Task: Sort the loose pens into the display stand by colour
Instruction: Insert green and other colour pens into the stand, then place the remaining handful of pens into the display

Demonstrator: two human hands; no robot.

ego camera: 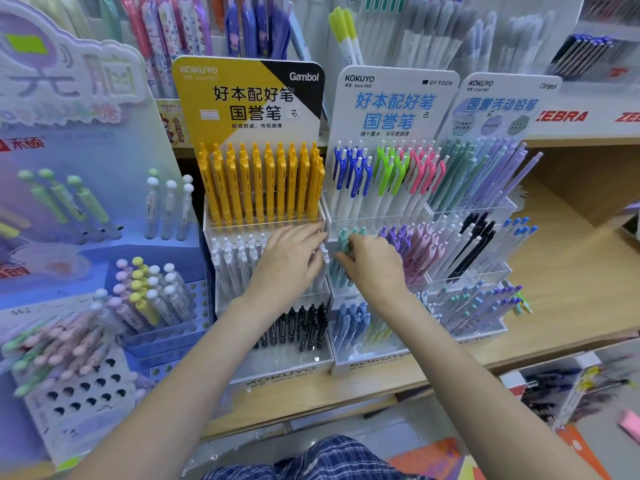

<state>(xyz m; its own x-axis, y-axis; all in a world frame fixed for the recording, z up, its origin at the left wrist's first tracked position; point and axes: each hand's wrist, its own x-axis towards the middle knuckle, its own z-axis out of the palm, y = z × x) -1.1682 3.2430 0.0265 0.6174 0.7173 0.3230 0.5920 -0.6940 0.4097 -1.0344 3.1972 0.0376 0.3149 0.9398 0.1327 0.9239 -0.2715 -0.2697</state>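
Teal pens [343,244] standing in the middle tier of the centre display stand [377,365], at its left edge, just beside the divider wall shared with the yellow-headed stand [277,374]. Right hand [372,263] reaching into that compartment, fingers curled round the upper barrels of the teal pens, grasping them; caps showing just above the knuckles. Left hand [292,258] lying over the middle tier of the left stand, fingers extended toward the divider, tips touching a white pen [325,254] at the tier's right edge; whether pinching it or merely resting on it cannot be told, fingertips blurred. Both hands nearly meeting across the divider, very little room between them.

Bordering items, noted by tier:
- Yellow pens [263,181] packed upright in the top left tier, directly above the left hand, close to its knuckles.
- White pens [232,261] filling the left part of the middle left tier.
- Black pens [304,323] in the bottom left tier, below the left wrist.
- Blue, green and pink-clipped pens [384,174] in the top centre tier.
- Purple and pink pens [412,247] just beside the right hand, on its right.
- Pale blue pens [349,323] in the bottom centre tier, under the right forearm.

Wooden shelf [568,292] showing open surface to the right of the stands. Front edges of both stands sitting close to the shelf lip.
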